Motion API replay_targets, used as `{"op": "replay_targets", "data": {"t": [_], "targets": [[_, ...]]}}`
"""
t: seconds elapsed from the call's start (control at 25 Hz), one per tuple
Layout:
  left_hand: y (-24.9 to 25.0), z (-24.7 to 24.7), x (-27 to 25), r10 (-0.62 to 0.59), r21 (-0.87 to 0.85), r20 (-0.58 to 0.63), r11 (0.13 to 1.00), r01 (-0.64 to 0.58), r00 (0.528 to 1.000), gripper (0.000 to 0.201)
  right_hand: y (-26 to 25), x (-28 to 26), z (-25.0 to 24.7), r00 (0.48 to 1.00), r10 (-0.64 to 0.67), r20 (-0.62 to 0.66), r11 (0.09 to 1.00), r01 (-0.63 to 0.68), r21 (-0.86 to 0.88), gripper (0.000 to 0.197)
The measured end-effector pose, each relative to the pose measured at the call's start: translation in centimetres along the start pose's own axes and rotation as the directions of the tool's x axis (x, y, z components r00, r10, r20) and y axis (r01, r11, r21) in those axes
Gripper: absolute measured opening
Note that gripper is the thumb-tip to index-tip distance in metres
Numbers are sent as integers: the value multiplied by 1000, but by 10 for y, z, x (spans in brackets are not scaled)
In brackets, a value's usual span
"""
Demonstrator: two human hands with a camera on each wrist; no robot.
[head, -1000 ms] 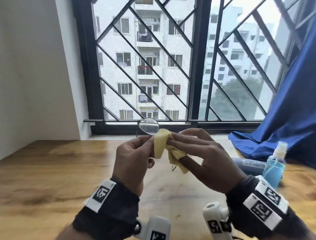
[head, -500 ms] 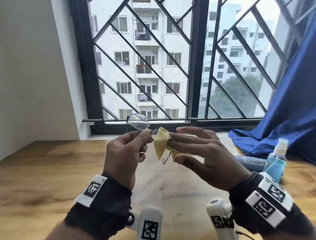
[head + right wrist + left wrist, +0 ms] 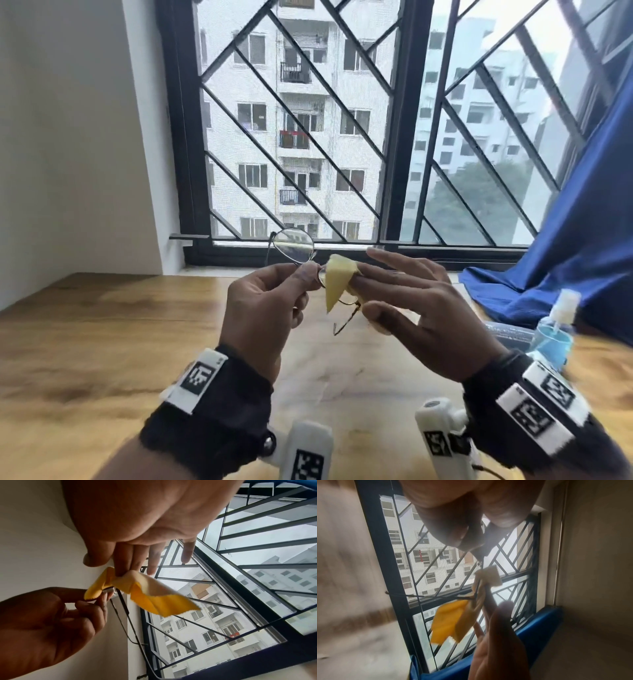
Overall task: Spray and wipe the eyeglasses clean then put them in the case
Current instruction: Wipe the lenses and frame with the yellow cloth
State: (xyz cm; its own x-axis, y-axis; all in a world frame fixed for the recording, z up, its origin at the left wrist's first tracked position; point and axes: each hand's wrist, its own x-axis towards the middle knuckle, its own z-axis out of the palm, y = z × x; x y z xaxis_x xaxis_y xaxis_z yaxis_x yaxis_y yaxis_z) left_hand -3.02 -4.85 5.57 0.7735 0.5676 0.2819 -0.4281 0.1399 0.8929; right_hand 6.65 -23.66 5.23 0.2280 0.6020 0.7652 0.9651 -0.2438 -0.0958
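Thin-framed round eyeglasses (image 3: 294, 246) are held up in front of the window, one lens bare. My left hand (image 3: 274, 294) pinches the frame near the bridge (image 3: 109, 592). The other lens is wrapped in a yellow cloth (image 3: 335, 278), which my right hand (image 3: 394, 291) pinches between thumb and fingers, its outer fingers stretched straight. A temple arm (image 3: 346, 320) hangs below the cloth. In the wrist views the yellow cloth (image 3: 452, 619) (image 3: 145, 596) droops from the pinch. A blue spray bottle (image 3: 556, 332) stands on the table at right. A grey-blue case (image 3: 507, 334) lies behind it, partly hidden.
The wooden table (image 3: 102, 335) stretches below my hands. A barred window (image 3: 308, 137) fills the background, with a white wall (image 3: 68, 137) at left. A blue curtain (image 3: 575, 257) drapes onto the table at the right.
Both hands have shifted left and slightly up with the glasses. The bare lens stands further left of the cloth, and my right fingers have straightened out more.
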Motion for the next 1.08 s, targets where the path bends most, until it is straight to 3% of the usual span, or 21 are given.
{"op": "replay_targets", "data": {"t": [0.2,0.84,0.92,0.96,1.04,1.08], "targets": [[2,-4,7,9,-3,-29,1000,-9,1000,11,-4,1,-2,996,-31,85,999,29,20,38],[-1,1,1,40,19,14,999,-40,999,14,-9,3,-5,995,7,104,998,-14,63,42],[0,0,1,50,25,46,998,-51,998,14,-3,4,-10,997,57,44,985,-64,162,38],[0,0,1,60,32,64,998,-62,996,13,-2,4,-12,994,101,38,948,-107,300,36],[-2,2,-2,79,52,88,995,-84,993,12,-3,5,-15,982,168,85,797,-186,575,35],[-4,3,-2,86,62,92,994,-92,992,12,-5,5,-16,980,167,107,761,-197,618,40]]}}
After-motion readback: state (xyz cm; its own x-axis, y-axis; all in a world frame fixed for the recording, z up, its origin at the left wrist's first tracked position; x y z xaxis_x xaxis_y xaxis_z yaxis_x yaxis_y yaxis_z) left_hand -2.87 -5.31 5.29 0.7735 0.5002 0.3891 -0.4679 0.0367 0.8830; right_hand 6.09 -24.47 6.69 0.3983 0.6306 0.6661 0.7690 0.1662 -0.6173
